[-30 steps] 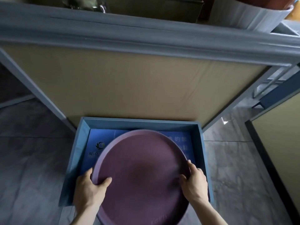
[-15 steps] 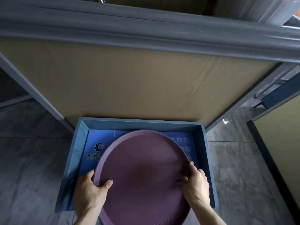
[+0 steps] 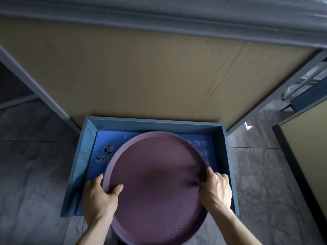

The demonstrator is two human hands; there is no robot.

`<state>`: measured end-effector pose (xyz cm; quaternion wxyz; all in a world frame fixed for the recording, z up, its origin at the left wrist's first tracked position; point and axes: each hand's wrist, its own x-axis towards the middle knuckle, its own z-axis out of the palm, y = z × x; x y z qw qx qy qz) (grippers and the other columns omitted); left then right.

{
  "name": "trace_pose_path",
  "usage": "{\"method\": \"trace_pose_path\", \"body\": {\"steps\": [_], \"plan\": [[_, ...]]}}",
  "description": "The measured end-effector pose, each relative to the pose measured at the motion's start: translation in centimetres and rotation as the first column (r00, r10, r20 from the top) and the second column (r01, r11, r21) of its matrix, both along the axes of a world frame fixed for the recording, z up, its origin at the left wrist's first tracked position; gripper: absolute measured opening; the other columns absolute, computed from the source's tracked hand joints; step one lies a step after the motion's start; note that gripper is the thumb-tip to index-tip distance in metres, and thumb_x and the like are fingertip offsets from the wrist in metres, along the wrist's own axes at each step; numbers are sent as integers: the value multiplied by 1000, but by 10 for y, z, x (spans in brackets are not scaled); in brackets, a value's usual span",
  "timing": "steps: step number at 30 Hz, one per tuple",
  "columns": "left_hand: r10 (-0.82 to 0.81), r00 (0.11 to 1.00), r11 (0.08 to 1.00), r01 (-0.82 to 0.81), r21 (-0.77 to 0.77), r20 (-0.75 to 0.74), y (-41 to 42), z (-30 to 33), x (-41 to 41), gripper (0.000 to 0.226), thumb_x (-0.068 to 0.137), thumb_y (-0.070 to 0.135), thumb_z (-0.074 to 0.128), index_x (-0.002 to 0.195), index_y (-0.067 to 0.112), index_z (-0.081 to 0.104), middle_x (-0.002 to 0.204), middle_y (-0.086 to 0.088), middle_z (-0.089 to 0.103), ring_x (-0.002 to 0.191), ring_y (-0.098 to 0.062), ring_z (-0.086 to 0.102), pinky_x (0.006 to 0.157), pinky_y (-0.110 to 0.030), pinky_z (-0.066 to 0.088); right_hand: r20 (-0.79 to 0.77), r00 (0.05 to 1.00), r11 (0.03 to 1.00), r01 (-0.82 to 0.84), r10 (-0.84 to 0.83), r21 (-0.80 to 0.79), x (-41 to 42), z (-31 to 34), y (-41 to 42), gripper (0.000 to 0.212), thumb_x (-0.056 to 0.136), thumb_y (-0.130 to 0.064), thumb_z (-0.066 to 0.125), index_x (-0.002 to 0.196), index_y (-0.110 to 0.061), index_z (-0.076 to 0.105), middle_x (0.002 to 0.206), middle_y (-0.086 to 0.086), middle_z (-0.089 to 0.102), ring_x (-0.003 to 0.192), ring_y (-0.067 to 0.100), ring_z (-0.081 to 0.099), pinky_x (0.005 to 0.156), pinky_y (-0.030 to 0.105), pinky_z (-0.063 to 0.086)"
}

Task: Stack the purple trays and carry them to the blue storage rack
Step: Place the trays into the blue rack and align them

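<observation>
Grey marbled floor tiles (image 3: 35,174) surrounded the work area; a tan panel (image 3: 150,76) with a grey frame stood behind, beneath a grey shelf edge (image 3: 159,16). Blue storage rack (image 3: 230,165): open-topped box compartment, low blue walls, printed blue sheet (image 3: 104,152) with a logo and white characters lining its bottom. Purple tray (image 3: 155,183): round, raised rim, embossed mark near its near edge; whether one tray or a stack, could not be told. Tray was held over the compartment, its near part overhanging the front wall. Left hand (image 3: 99,200): fingers clenched on the tray's left rim, thumb inside. Right hand (image 3: 215,190): fingers gripping the right rim, thumb on top.
</observation>
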<state>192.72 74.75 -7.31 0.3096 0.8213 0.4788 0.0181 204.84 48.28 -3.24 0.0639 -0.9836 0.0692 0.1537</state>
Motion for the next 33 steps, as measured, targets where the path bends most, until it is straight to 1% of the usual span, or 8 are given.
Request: {"method": "trace_pose_path", "body": {"steps": [3, 8, 13, 17, 19, 22, 25, 33], "plan": [[-2, 1000, 1000, 3, 24, -11, -3, 1, 0, 77, 68, 34, 88, 134, 6, 59, 126, -19, 59, 116, -42, 59, 92, -54, 50, -9, 1000, 996, 13, -12, 83, 6, 3, -5, 27, 83, -21, 60, 110, -18, 58, 100, 4, 69, 97, 30, 63, 73, 36, 48], [5, 1000, 999, -5, 35, -26, -4, 3, 0, 78, 69, 36, 87, 136, 9, 57, 129, -18, 58, 120, -41, 57, 91, -53, 49, 65, 998, 990, 4, -13, 141, -7, -1, -8, 61, 82, -12, 61, 139, -27, 48, 102, 3, 66, 97, 31, 64, 73, 34, 47], [28, 1000, 1000, -28, 9, -14, -5, 8, 2, 78, 69, 36, 87, 136, 9, 57, 130, -17, 58, 120, -40, 58, 91, -51, 49, -18, 983, 949, 179, -181, 258, 0, 7, -13, 58, 73, -12, 72, 120, -46, 66, 81, 3, 68, 93, 35, 66, 74, 29, 46], [56, 998, 998, -56, -11, 16, -6, 8, 0, 74, 67, 38, 88, 131, 11, 61, 120, -17, 63, 112, -40, 61, 86, -50, 52, -62, 921, 832, 376, -385, 408, -3, 10, -20, 38, 69, -14, 83, 103, -28, 78, 89, 6, 75, 96, 33, 68, 81, 29, 48], [78, 996, 996, -77, -37, 44, -7, 5, -5, 70, 69, 37, 87, 129, 11, 61, 118, -15, 66, 110, -39, 63, 86, -49, 52, -83, 885, 784, 446, -458, 432, -8, 5, -24, 29, 68, -21, 87, 96, -17, 79, 83, 6, 74, 84, 29, 66, 84, 31, 49], [122, 992, 992, -120, -33, 43, -12, 0, -19, 51, 77, 36, 80, 120, 14, 66, 111, -12, 71, 102, -37, 66, 82, -47, 53, -69, 880, 794, 455, -469, 403, -14, -2, -23, 19, 73, -27, 84, 77, -11, 75, 65, 3, 65, 60, 19, 53, 69, 30, 43], [170, 984, 985, -168, -46, 48, -13, 1, -25, 33, 81, 31, 77, 109, 14, 72, 100, -11, 76, 93, -37, 69, 77, -41, 52, -96, 881, 806, 465, -464, 366, -11, -2, -22, 17, 74, -27, 83, 79, -13, 76, 74, 8, 67, 73, 32, 59, 70, 30, 44], [209, 974, 978, -205, -49, 83, -14, 8, -19, 34, 81, 22, 79, 113, 9, 73, 105, -13, 77, 98, -38, 70, 82, -41, 52, -49, 933, 888, 356, -358, 292, -10, 3, -24, 7, 74, -17, 78, 74, -11, 73, 63, 2, 58, 64, 29, 52, 64, 29, 43]]}}
